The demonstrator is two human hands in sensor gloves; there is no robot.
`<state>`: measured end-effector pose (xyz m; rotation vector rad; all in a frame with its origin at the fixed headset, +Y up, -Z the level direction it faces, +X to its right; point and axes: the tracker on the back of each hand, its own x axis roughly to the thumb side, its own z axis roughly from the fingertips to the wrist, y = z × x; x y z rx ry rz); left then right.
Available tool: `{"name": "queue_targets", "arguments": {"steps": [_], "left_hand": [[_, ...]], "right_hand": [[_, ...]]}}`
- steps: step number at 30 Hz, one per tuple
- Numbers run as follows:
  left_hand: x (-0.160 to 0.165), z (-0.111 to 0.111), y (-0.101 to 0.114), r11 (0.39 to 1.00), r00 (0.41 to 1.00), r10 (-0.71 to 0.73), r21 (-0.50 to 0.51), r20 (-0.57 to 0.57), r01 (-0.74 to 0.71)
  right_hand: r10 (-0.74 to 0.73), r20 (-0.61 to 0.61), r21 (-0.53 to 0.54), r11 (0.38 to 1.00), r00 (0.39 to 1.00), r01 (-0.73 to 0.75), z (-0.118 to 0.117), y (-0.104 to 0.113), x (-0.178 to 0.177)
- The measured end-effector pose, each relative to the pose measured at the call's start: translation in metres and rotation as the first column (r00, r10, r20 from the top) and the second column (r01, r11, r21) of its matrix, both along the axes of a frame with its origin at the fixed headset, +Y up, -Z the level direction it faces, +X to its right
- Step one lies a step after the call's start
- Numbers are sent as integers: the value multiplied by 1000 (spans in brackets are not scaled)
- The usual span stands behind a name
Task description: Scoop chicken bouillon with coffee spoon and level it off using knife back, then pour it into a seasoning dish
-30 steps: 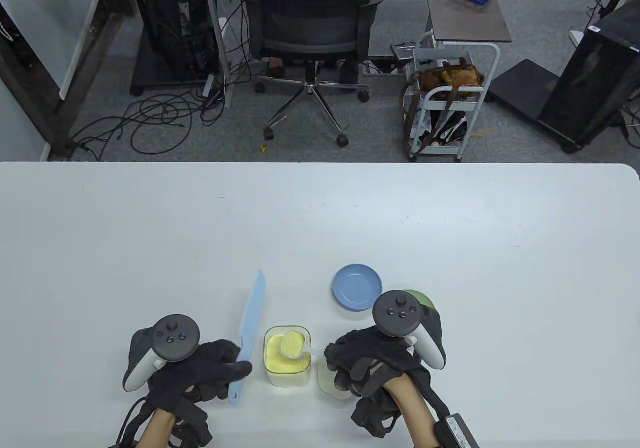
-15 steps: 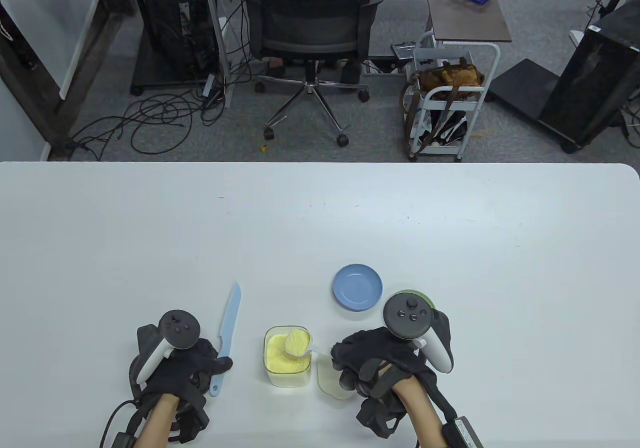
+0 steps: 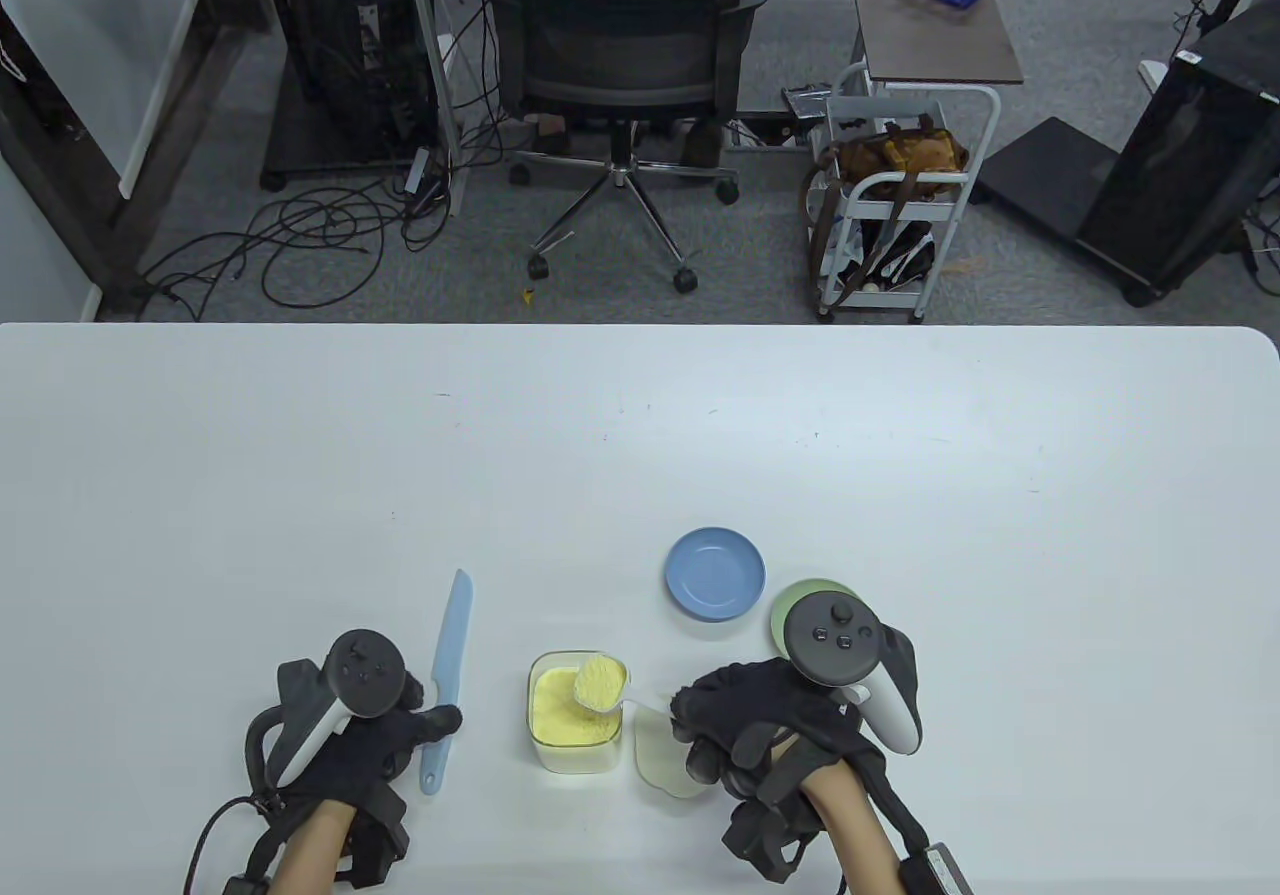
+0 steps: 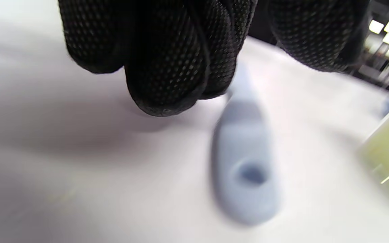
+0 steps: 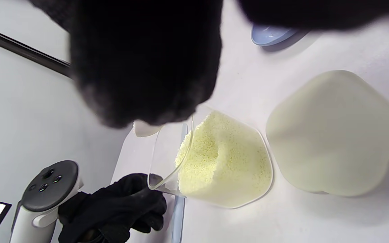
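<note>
A clear container of yellow chicken bouillon (image 3: 573, 730) stands near the table's front edge. My right hand (image 3: 692, 725) pinches the handle of a white coffee spoon (image 3: 600, 683), whose bowl is heaped with bouillon and hovers over the container's far right corner. The light blue knife (image 3: 447, 675) lies left of the container, its tip pointing away from me. My left hand (image 3: 430, 735) holds its handle, thumb across it. In the left wrist view the handle end (image 4: 245, 175) sits low at the table under my curled fingers (image 4: 167, 67). The blue seasoning dish (image 3: 715, 573) sits behind the container, holding nothing.
The container's cream lid (image 3: 662, 757) lies just right of it, under my right hand. A green dish (image 3: 805, 597) sits beside the blue one, partly hidden by the right tracker. An office chair (image 3: 620, 55) and a cart (image 3: 890, 205) stand beyond the table's far edge.
My left hand has drawn the knife leftwards away from the container and lowered it towards the table. My right hand and the heaped spoon have shifted slightly to the right.
</note>
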<state>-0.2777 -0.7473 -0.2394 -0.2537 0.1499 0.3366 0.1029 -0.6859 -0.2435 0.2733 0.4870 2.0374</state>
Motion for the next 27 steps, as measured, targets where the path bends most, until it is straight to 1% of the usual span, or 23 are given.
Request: {"name": "queue_targets", "arguments": {"steps": [1,3,4,6,8,10,12,15,17,19,22,24,27], "left_hand": [[0,4,7,996,999,53,67,1,-53],[1,9,12,985,995,96,145,13,-97],[2,11,12,981,995,97,168,25,-100],[4,12,10,985,998,54,161,29,-58],[5,10,4,992,999,19,126,44,-24],[5,8,-2,997,998,22,77,61,-27],[5,7,-6,998,997,46,47,64,-49],[4,5,-9,997,995,74,32,59,-76],[3,5,-8,996,995,83,39,58,-86],[3,5,-8,993,992,111,40,55,-113],[3,4,-8,990,990,131,50,53,-134],[3,4,-9,992,992,116,46,57,-118],[5,4,-10,993,992,108,39,62,-110]], "right_hand": [[-16,8,3,1000,1000,16,1,1,3],[-33,31,12,999,999,32,2,2,11],[-40,50,15,999,998,39,3,2,18],[-58,94,17,998,994,57,5,0,31],[-82,156,7,997,984,81,5,-4,50],[-106,259,-18,993,960,114,4,-11,75],[-97,357,-35,992,929,118,3,-19,100],[14,464,-57,998,886,15,0,-30,137],[75,508,-79,996,858,-41,1,-36,154],[87,550,-75,996,831,-55,2,-43,163],[123,555,-65,992,823,-104,3,-49,167],[184,551,-55,981,814,-185,3,-50,166],[281,550,-31,948,786,-317,3,-51,161]]}}
